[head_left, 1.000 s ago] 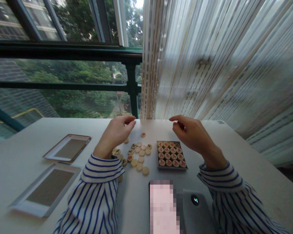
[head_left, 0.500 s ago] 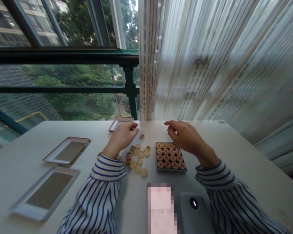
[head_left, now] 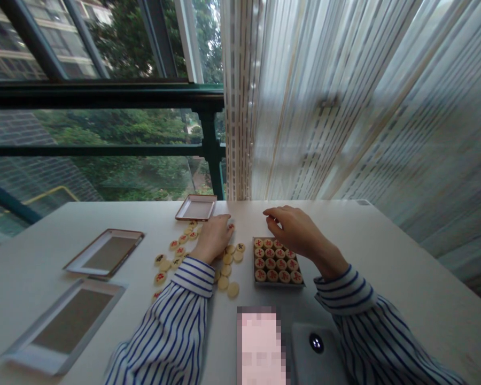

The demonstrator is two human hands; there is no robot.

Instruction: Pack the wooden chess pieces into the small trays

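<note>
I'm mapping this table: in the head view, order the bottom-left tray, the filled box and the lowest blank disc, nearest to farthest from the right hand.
1. Filled box: partly hidden by the right hand.
2. Lowest blank disc: left of the box.
3. Bottom-left tray: far left side.

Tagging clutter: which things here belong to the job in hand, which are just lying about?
Job, likely:
round cream game pieces
shallow square grey box

Lying about, likely:
rectangular phone, pink screen
grey slab with round black display
shallow brown- and grey-rimmed rectangular trays
</note>
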